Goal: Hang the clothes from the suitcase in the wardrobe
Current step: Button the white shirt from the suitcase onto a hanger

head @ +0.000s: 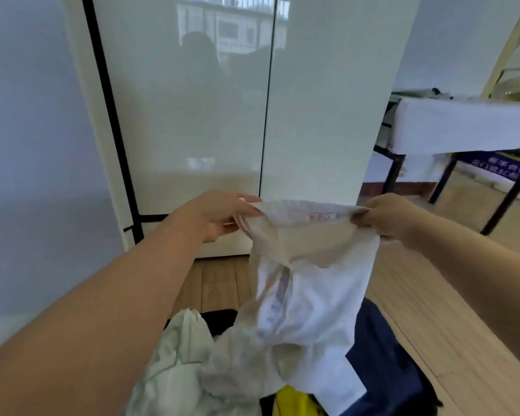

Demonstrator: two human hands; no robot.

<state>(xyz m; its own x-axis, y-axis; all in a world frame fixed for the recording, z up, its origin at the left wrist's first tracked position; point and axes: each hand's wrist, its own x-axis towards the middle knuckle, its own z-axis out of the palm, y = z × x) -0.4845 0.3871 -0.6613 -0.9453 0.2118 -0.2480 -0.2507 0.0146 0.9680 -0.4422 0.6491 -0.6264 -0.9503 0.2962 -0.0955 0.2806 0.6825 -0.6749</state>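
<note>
A white garment [309,295] hangs stretched between my two hands, its top edge held level and the rest drooping toward the pile below. My left hand [219,216] grips the left end of that edge and my right hand [385,216] grips the right end. Beneath it lies an open dark suitcase [382,361] holding a pale green garment [174,364], a yellow item [294,400] and more cloth. Straight ahead stands the white wardrobe [222,115] with its two glossy doors closed.
A table with a white cloth [463,124] and black legs stands to the right, a purple banner [505,166] under it. A black-framed glass panel [42,145] lies to the left of the wardrobe. The floor [451,295] is light wood.
</note>
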